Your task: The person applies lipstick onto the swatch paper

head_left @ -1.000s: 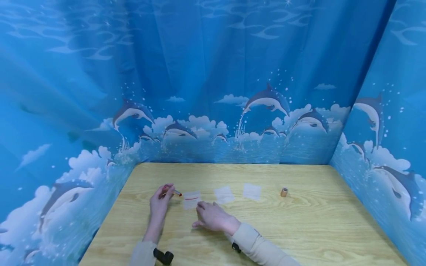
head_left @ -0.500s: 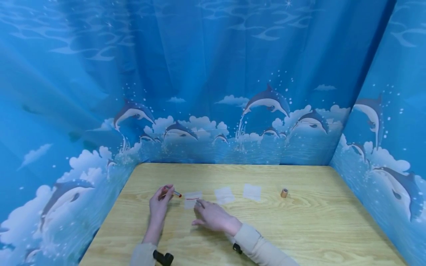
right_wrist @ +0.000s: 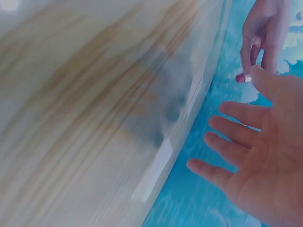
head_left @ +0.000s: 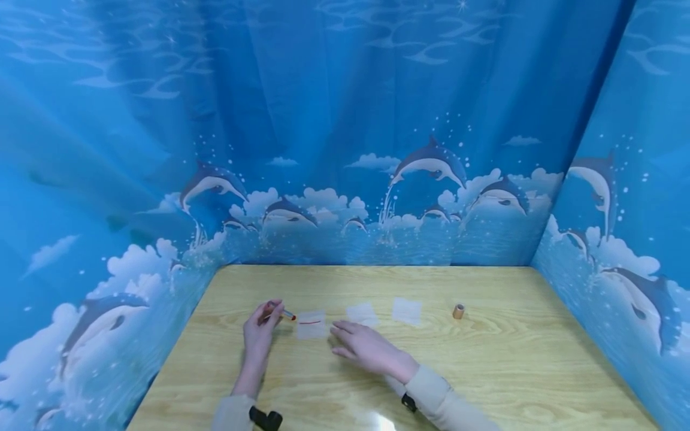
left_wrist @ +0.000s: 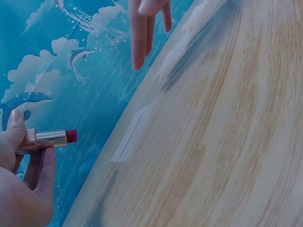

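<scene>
My left hand (head_left: 261, 330) pinches an uncapped lipstick (left_wrist: 51, 138) between thumb and fingers, its red tip pointing right. Just beyond that tip lies a white paper square (head_left: 311, 330) with one red line (left_wrist: 131, 135) drawn across it. In the right wrist view the lipstick's red end (right_wrist: 240, 78) shows below the left hand. My right hand (head_left: 372, 350) hovers over the table with fingers spread and nothing in it. Its fingertips overlap the lower edge of the middle paper square (head_left: 362, 312) in the head view.
A third paper square (head_left: 406, 310) lies right of the middle one. Farther right stands a small copper-coloured lipstick cap (head_left: 459, 311). The wooden table (head_left: 512, 359) is walled by blue dolphin curtains (head_left: 345, 131) at the back and sides.
My right hand has left the lined paper, moving right toward the middle square, and its fingers have straightened. The left hand with the lipstick has stayed nearly still.
</scene>
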Demonstrator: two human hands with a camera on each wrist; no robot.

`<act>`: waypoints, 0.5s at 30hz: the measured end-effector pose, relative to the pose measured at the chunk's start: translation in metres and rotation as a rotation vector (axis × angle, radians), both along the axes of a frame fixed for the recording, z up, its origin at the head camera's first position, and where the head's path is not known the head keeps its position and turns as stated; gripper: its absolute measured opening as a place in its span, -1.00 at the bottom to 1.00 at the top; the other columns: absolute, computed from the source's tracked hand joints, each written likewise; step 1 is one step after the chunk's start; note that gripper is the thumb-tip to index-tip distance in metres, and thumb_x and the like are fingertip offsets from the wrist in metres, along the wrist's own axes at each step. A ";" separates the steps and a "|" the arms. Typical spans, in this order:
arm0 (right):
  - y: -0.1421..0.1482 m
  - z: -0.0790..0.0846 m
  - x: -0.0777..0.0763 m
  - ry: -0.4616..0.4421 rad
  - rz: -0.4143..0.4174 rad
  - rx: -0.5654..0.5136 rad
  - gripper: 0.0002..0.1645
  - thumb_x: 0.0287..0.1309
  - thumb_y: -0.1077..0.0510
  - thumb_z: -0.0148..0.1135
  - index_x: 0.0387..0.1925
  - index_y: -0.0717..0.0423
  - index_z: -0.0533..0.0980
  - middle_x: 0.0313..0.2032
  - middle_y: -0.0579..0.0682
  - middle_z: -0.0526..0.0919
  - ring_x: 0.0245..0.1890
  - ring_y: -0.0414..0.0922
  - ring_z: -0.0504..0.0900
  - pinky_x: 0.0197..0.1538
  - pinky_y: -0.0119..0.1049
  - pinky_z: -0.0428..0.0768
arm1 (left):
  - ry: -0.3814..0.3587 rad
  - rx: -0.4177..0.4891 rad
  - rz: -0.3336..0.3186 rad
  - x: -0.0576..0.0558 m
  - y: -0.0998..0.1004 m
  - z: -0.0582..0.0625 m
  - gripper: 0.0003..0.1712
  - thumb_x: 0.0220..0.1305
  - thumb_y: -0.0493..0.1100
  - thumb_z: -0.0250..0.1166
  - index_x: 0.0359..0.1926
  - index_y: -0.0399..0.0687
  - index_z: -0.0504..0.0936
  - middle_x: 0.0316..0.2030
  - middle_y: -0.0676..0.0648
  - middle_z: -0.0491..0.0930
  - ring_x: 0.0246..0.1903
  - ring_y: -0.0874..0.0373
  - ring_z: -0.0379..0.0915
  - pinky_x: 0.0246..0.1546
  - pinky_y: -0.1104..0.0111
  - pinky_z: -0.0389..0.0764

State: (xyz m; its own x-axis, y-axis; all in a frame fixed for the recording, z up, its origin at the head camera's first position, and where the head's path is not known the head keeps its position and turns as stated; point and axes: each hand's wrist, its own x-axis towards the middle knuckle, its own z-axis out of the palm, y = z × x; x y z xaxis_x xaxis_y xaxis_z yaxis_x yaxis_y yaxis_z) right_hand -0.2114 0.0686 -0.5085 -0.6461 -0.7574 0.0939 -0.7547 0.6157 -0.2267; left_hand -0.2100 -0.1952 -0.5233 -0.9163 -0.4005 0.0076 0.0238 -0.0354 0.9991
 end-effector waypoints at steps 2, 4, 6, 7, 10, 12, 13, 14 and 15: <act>0.009 0.000 -0.001 0.001 -0.012 -0.014 -0.32 0.51 -0.13 0.02 0.41 0.25 0.34 0.41 0.20 0.38 0.40 0.11 0.39 0.43 0.05 0.41 | -0.014 -0.006 -0.010 -0.001 0.001 0.001 -0.58 0.39 -0.09 0.34 0.15 -0.26 0.60 0.05 -0.05 0.60 -0.09 0.32 0.56 -0.02 0.54 0.66; 0.018 -0.001 -0.003 0.000 -0.031 -0.014 -0.31 0.51 -0.13 0.01 0.41 0.26 0.33 0.43 0.21 0.35 0.41 0.13 0.37 0.44 0.07 0.39 | -0.022 -0.011 -0.023 -0.001 0.002 0.002 -0.58 0.41 -0.11 0.32 0.17 -0.25 0.59 0.09 -0.10 0.58 -0.07 0.32 0.55 0.00 0.55 0.65; 0.026 -0.001 -0.005 -0.008 -0.051 -0.017 -0.30 0.51 -0.12 0.02 0.42 0.27 0.32 0.44 0.22 0.33 0.42 0.15 0.34 0.45 0.09 0.36 | -0.032 -0.015 -0.036 -0.002 0.004 0.003 -0.57 0.42 -0.10 0.31 0.19 -0.23 0.58 0.13 -0.14 0.57 -0.05 0.32 0.55 0.01 0.55 0.64; 0.030 -0.001 -0.006 -0.012 -0.061 -0.019 -0.30 0.51 -0.12 0.02 0.42 0.28 0.31 0.45 0.22 0.31 0.43 0.16 0.33 0.45 0.10 0.35 | -0.034 -0.013 -0.039 -0.002 0.005 0.004 -0.56 0.41 -0.09 0.32 0.20 -0.22 0.58 0.14 -0.15 0.56 -0.05 0.32 0.55 0.02 0.55 0.64; 0.040 -0.001 -0.007 -0.031 -0.091 -0.014 -0.28 0.50 -0.12 0.04 0.43 0.30 0.29 0.46 0.24 0.28 0.44 0.18 0.30 0.46 0.13 0.32 | -0.042 -0.018 -0.041 -0.003 0.007 0.005 -0.56 0.40 -0.08 0.33 0.20 -0.20 0.58 0.13 -0.16 0.57 -0.07 0.33 0.56 0.02 0.53 0.65; 0.046 -0.002 -0.007 -0.043 -0.107 -0.002 -0.26 0.50 -0.13 0.04 0.44 0.30 0.27 0.47 0.24 0.27 0.45 0.18 0.29 0.46 0.15 0.31 | -0.036 -0.018 -0.033 -0.004 0.009 0.005 -0.57 0.40 -0.09 0.34 0.18 -0.21 0.60 0.07 -0.14 0.61 -0.10 0.32 0.58 0.06 0.43 0.67; 0.049 -0.003 -0.007 -0.049 -0.113 0.004 -0.25 0.50 -0.14 0.04 0.44 0.31 0.26 0.47 0.24 0.26 0.45 0.18 0.28 0.46 0.16 0.31 | -0.032 -0.017 -0.030 -0.004 0.010 0.005 -0.58 0.39 -0.10 0.34 0.17 -0.22 0.61 0.06 -0.14 0.62 -0.11 0.32 0.59 0.06 0.41 0.68; 0.052 -0.004 -0.007 -0.054 -0.120 0.011 -0.24 0.49 -0.14 0.04 0.45 0.31 0.25 0.48 0.24 0.25 0.46 0.18 0.27 0.47 0.16 0.30 | -0.031 -0.021 -0.031 -0.004 0.010 0.005 -0.58 0.40 -0.10 0.34 0.16 -0.22 0.61 0.05 -0.13 0.62 -0.11 0.32 0.59 0.07 0.39 0.68; 0.055 -0.004 -0.006 -0.060 -0.126 0.016 -0.23 0.49 -0.15 0.04 0.45 0.31 0.25 0.48 0.24 0.24 0.46 0.18 0.27 0.46 0.17 0.30 | -0.028 -0.021 -0.033 -0.005 0.011 0.005 -0.59 0.40 -0.10 0.34 0.16 -0.23 0.61 0.05 -0.13 0.62 -0.11 0.32 0.59 0.08 0.36 0.68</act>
